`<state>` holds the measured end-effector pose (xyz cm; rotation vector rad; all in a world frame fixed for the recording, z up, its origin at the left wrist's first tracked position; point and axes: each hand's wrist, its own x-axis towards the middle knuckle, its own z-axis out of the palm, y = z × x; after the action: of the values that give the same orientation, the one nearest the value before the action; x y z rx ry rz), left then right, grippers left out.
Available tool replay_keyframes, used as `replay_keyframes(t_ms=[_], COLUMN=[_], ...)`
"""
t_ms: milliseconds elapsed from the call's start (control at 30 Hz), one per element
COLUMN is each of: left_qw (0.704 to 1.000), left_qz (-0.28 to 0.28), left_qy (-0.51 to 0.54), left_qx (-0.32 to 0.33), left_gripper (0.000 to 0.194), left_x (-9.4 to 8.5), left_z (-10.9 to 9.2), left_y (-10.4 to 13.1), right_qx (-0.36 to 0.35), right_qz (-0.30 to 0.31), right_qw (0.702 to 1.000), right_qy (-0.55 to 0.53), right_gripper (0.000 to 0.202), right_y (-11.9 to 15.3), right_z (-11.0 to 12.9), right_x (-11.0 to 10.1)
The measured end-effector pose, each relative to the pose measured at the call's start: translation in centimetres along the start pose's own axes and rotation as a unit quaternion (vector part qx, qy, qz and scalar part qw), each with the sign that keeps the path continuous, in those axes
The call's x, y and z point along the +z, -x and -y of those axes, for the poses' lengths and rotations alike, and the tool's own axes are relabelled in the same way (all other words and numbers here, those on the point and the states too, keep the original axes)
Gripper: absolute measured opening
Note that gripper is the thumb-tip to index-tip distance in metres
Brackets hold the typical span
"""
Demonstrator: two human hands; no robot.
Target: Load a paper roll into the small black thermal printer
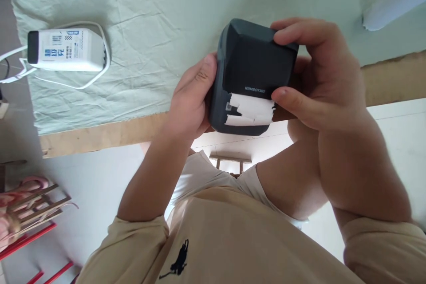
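Both hands hold a dark label printer (259, 60) marked NIIMBOT, tilted over the table's near edge. My left hand (195, 95) grips its left side, thumb lying along the casing and fingers hidden beneath. Around the right side wraps my right hand (328, 71), with fingertips on the upper corner and the thumb near the lower right edge of the lid. Torn white paper (254, 108) lies across the front face below the lettering, partly covering a small grey mark. The printer's underside cannot be seen.
A green cloth (159, 31) covers the table, whose bare wooden edge (103, 135) faces me. At left lies a white power block (71, 49) with a looped white cable (89, 82). A pale roll (394, 4) rests at upper right. A wooden chair (40, 206) stands on the floor at lower left.
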<state>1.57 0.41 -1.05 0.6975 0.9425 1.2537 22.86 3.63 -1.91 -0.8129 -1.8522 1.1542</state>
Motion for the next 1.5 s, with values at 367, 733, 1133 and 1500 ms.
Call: replay_keyframes(t_ms=[367,733,1133,1500], left_qw=[0.999,0.998,0.998,0.999], left_qz=[-0.039,-0.012,0.04,0.028], left_qy=[-0.014,0.008,-0.012,-0.02], left_qx=[-0.011,-0.057,-0.046,-0.035], left_gripper=[0.029,0.027,0.022,0.025], left_x=[-0.4,-0.1,-0.5,-0.3], left_z=[-0.2,-0.4,-0.7,-0.8], left_y=[-0.6,-0.4,-0.1,0.5], right_qx=[-0.016,-0.114,0.064,0.148], right_qz=[-0.078,-0.284,0.043,-0.158], right_qw=[0.991,0.93,0.904,0.969], right_qy=[0.106,0.202,0.421,-0.123], right_gripper=[0.062,0.009,0.034,0.04], right_y=[-0.5,-2.4,-4.0,-2.6], right_z=[0.6,2.6,5.5,-0.2], right_x=[0.3,2.2,0.7,-4.2])
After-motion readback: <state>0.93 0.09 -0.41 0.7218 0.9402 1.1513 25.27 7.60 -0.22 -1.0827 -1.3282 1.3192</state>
